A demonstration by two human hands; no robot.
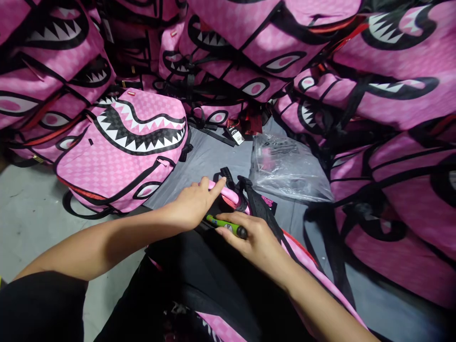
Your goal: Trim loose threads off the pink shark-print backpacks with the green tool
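Across my lap lies a backpack (pixel 313 266) with pink edges, red zipper lining, black straps and a dark underside. My left hand (pixel 195 202) has its fingers closed on the pink padded edge at the backpack's top end. My right hand (pixel 251 232) grips a short green tube with a black end (pixel 230 226), which could be a marker or a lighter. The tube lies against the dark fabric, just below the left hand. Black straps with a buckle (pixel 245 183) stick up beyond both hands. A dark tag with a pink print (pixel 269 203) shows beside the strap.
A pink backpack with a toothed mouth (pixel 128 147) lies at the left on a grey sheet (pixel 210 152). A clear plastic bag (pixel 290 171) sits ahead on the right, near a white hang tag (pixel 236 136). Stacks of similar backpacks (pixel 402 104) surround the spot.
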